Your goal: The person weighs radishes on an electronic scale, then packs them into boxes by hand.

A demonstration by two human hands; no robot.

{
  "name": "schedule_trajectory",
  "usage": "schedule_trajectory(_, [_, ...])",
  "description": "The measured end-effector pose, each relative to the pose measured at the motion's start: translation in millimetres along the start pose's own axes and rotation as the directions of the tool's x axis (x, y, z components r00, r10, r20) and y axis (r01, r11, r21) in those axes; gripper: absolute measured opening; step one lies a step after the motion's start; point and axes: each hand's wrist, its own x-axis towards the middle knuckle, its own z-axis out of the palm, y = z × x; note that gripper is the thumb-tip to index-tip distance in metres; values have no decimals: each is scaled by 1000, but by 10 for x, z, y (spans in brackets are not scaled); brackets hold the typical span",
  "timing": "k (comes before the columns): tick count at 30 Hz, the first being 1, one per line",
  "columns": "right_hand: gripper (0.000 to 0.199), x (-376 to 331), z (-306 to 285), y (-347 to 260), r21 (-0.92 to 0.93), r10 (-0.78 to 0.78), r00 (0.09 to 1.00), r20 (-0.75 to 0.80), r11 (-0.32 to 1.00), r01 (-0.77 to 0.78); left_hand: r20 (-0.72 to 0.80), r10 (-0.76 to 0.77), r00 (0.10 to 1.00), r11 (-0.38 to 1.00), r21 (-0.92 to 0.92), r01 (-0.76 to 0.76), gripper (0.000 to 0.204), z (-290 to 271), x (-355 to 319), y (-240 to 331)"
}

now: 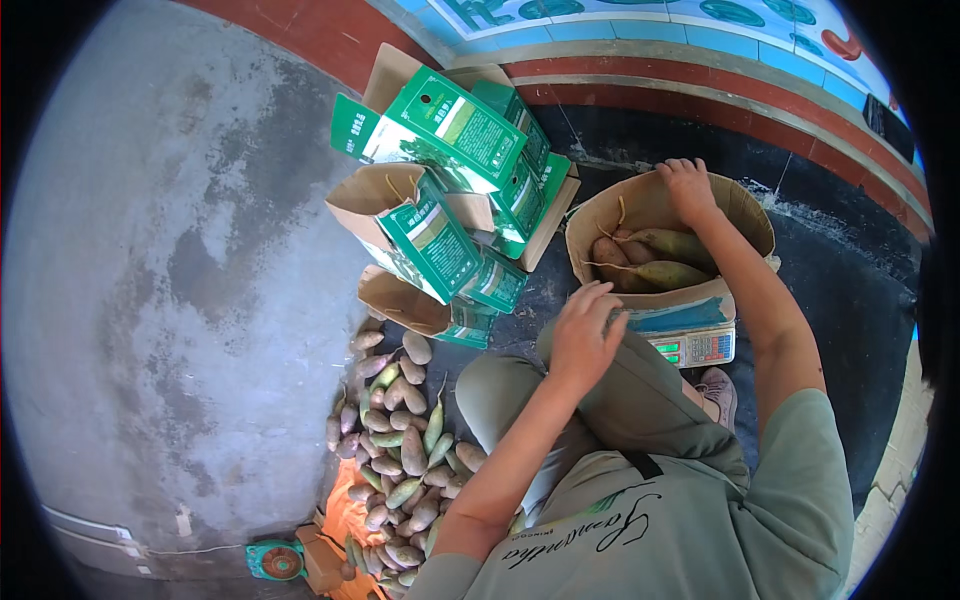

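Observation:
An open cardboard box [600, 215] sits on a digital scale [697, 347] in front of me at the right. Inside lie green radishes [668, 274] with thin tails, beside brownish roots [612, 256] that look like sweet potatoes. My right hand [688, 190] reaches across the box and holds its far rim, fingers over the edge. Over my knee, just short of the box's near left side, my left hand [588, 335] is empty, its fingers loosely bent and apart.
Green printed cartons [460, 130] are stacked left of the box, some open-topped [430, 235]. A heap of brownish roots and green radishes [413, 450] lies to my left, partly on orange cloth [345, 520]. Walls stand at the left and far side. A small green device [277, 561] sits at lower left.

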Motion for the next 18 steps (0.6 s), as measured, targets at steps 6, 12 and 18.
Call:
schedule_trajectory(6, [24, 103, -79, 39, -50, 166, 942, 292, 986, -158, 228, 64, 972, 986, 137, -97, 42, 535, 201, 22])
schedule_trajectory(12, [16, -81, -64, 125, 94, 134, 938, 318, 981, -172, 452, -106, 885, 953, 301, -39, 31, 1000, 317, -94])
schedule_trajectory(18, [12, -225, -66, 107, 43, 196, 937, 289, 975, -217, 504, -106, 857, 900, 416, -132, 14, 1115, 237, -133])
